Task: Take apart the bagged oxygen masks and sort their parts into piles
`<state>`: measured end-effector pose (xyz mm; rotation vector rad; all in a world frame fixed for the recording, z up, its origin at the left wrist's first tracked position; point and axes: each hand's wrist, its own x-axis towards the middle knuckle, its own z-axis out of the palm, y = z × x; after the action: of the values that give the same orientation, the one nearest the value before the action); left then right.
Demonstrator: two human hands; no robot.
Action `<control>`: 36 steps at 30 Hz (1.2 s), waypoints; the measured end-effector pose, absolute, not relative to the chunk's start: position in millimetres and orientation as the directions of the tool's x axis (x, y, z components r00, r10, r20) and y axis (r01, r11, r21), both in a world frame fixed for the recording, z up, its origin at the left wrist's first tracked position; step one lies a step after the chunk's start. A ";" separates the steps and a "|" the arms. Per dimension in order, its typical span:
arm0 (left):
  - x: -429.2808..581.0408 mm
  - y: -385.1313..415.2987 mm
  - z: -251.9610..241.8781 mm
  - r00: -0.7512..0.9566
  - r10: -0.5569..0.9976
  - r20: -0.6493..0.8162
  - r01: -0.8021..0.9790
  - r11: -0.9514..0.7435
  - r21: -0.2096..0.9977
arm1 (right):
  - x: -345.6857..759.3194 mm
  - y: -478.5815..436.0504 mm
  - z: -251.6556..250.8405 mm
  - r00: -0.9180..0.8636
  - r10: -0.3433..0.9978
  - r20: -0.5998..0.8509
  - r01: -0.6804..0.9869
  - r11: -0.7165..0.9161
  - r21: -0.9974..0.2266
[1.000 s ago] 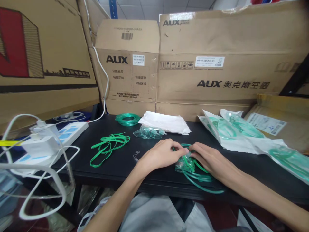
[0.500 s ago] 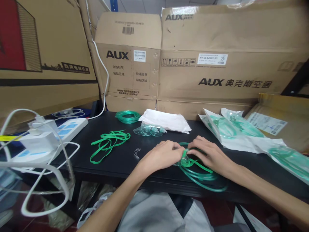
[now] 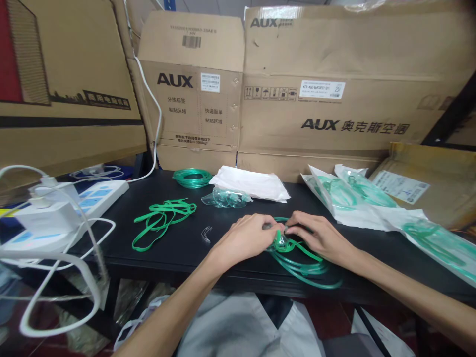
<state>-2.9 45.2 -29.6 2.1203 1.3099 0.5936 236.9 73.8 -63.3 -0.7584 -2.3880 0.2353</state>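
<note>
A clear green-tinted oxygen mask (image 3: pixel 281 243) lies near the table's front edge, pinched at its far side by both hands. My left hand (image 3: pixel 250 235) is closed on it from the left, thumb and forefinger together. From the right, my right hand (image 3: pixel 320 235) closes its fingertips on the same spot; what exactly they grip there is partly hidden. A flat green elastic strap (image 3: pixel 308 251) runs from the mask to the right, under my right hand. Coiled green tubing (image 3: pixel 297 270) lies beneath and in front of the mask.
Left of my hands are thin metal strips (image 3: pixel 207 234) and loose green straps (image 3: pixel 163 219). Behind them sit a tubing coil (image 3: pixel 192 178), clear mask parts (image 3: pixel 226 198) and white packets (image 3: pixel 249 183). Bagged masks (image 3: pixel 342 193) lie right; a power strip (image 3: pixel 100 198) with cables stands left.
My view has shifted slightly, so everything sits a little further left. Both hands stay at the mask, and more of its clear shell shows below the fingers.
</note>
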 end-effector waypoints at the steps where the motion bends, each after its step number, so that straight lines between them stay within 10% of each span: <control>1: -3.2 44.8 -28.6 0.423 0.903 0.074 0.655 -0.361 0.663 | 236.7 73.6 -63.4 -0.648 0.572 0.503 0.461 0.820 -0.339; 14: 2.6 23.4 -23.7 0.381 0.905 0.190 0.801 -0.426 0.421 | 238.3 80.6 -65.5 -0.697 0.542 0.470 0.450 0.840 -0.302; 36: 7.0 19.1 -27.2 0.407 0.889 0.208 0.804 -0.457 0.380 | 239.0 79.6 -66.3 -0.700 0.536 0.472 0.427 0.844 -0.325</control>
<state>7.0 19.1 -27.2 2.4433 1.4965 0.5658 239.0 79.6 -66.3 -0.7016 -2.4527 0.2560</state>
